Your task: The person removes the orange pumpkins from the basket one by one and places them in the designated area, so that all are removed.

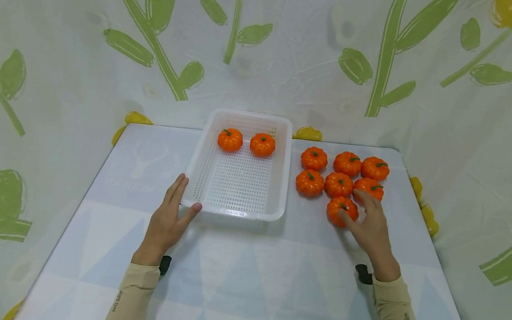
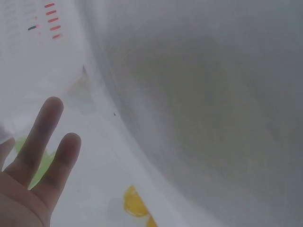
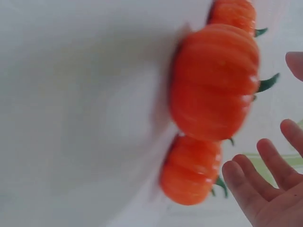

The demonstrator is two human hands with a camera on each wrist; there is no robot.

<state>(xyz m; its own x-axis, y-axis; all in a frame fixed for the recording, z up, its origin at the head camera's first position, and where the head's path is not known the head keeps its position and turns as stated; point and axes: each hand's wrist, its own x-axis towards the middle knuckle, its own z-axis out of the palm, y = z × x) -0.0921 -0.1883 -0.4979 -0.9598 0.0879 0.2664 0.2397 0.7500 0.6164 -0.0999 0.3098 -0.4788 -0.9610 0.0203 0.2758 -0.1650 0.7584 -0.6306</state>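
While the left hand [image 1: 163, 225] is being held with straight fingers at the near left corner of a white perforated plastic basket [image 1: 237, 186], the right hand [image 1: 372, 231] is being poised, fingers spread and uncurled and thumb apart, at the nearest orange miniature pumpkin [image 1: 336, 206]; whether that pumpkin is being touched cannot be told. Inside the basket, two pumpkins [image 1: 230, 141] are being held side by side near the far wall. To the right of the basket, six other pumpkins [image 1: 310, 185] are being shown in two rows of three, just beyond the nearest one. Basket and loose pumpkins alike are being supported by a pale table [image 1: 243, 301] patterned with bluish triangles. On both forearms, beige sleeves [image 1: 132, 291] are being worn, and behind the table a curtain [image 1: 292, 56] printed with green leaves and yellow flowers is being seen.
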